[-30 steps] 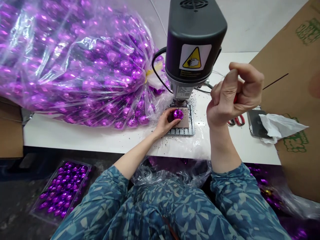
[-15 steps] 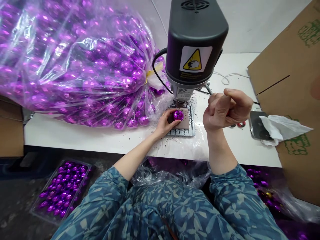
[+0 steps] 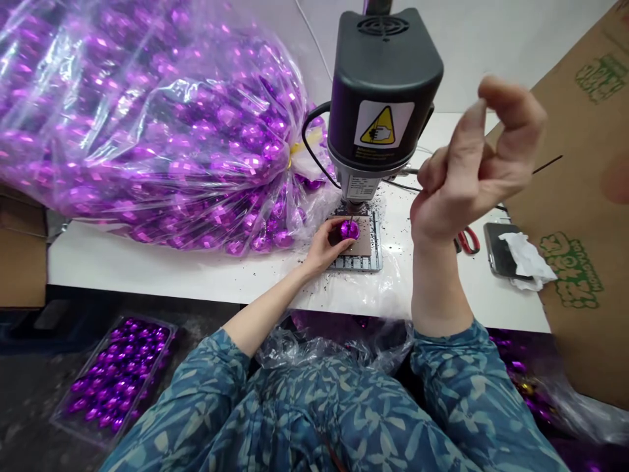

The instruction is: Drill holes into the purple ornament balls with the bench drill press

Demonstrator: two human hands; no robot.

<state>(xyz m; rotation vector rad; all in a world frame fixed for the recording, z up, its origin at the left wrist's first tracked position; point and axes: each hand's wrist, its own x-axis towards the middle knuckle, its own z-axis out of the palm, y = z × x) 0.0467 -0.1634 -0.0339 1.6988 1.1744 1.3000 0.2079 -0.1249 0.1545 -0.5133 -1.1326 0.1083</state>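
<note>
My left hand point(image 3: 327, 246) pinches a shiny purple faceted ball point(image 3: 350, 230) between thumb and fingers. The ball rests on a brown square pad point(image 3: 363, 244) over the slotted metal base point(image 3: 376, 259) of a small black drill press point(image 3: 386, 72). Directly over the ball is the drill bit point(image 3: 351, 221); whether its tip touches, I cannot tell. Raised at the right side of the machine, my right hand point(image 3: 472, 164) has curled fingers around the end of the metal feed lever point(image 3: 409, 171), whose grip is mostly hidden by the hand.
A large clear bag point(image 3: 171, 144) of purple balls fills the left of the white table point(image 3: 147, 262). A tray point(image 3: 118, 373) of balls sits lower left. On the right are red-handled pliers or scissors point(image 3: 470, 241), a phone point(image 3: 498, 249), tissue point(image 3: 528, 255) and a cardboard box point(image 3: 580, 196).
My right hand has risen and moved right, with its fingers looser. More of the drill bit shows above the ball. My left hand keeps its hold on the ball.
</note>
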